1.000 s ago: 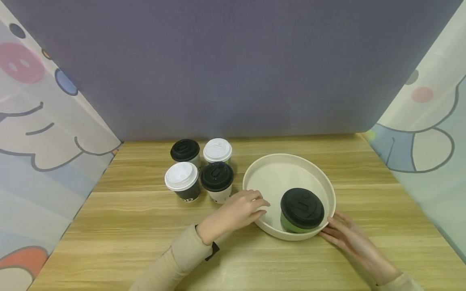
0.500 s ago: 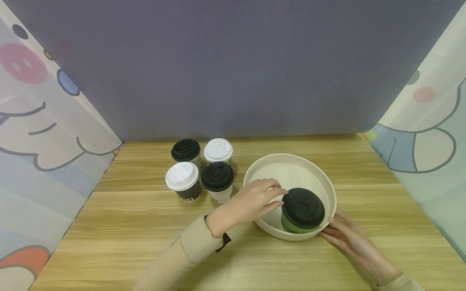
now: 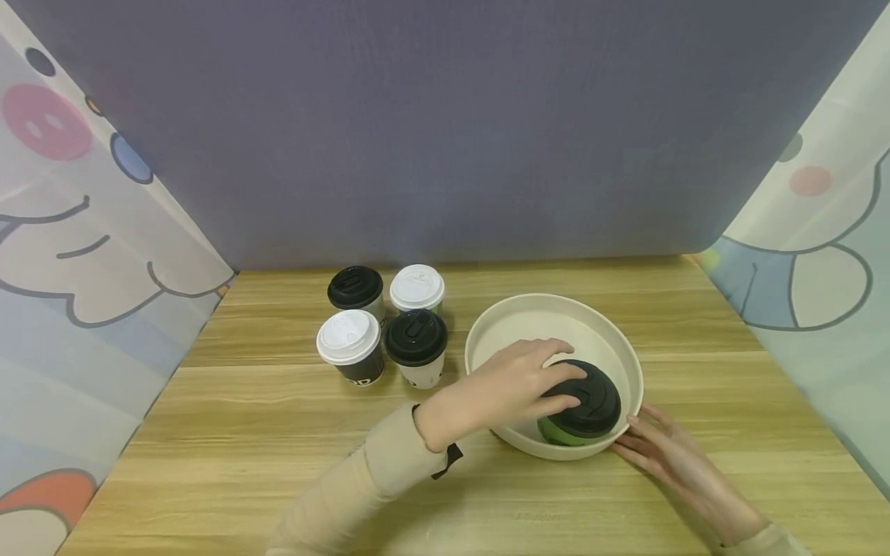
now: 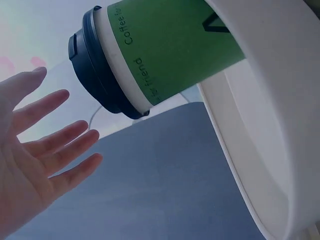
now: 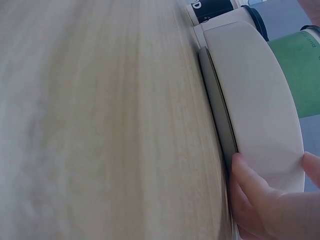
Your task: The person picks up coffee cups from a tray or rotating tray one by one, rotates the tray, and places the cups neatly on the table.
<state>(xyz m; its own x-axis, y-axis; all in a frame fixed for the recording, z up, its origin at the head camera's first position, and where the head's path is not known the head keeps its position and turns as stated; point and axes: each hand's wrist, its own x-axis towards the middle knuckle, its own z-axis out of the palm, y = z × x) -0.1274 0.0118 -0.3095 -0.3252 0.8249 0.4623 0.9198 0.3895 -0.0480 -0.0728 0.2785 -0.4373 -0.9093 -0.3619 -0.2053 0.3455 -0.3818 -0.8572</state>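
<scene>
A green paper coffee cup with a black lid stands inside a round cream tray, near its front right wall. My left hand hovers above that lid with fingers spread. In the left wrist view a gap shows between the fingertips and the lid. At the tray's front right, my right hand grips the side wall. Its thumb lies at the rim and its fingers reach the bottom edge, as the right wrist view shows.
Left of the tray, several lidded cups stand close together on the wooden table: a black-lidded cup and a white-lidded cup in front, others behind. A grey panel rises at the table's back edge, with printed curtains at the sides.
My left hand has moved right, from the tray's left rim to over the black lid, its fingers spreading. The right hand, tray and cups have stayed in place.
</scene>
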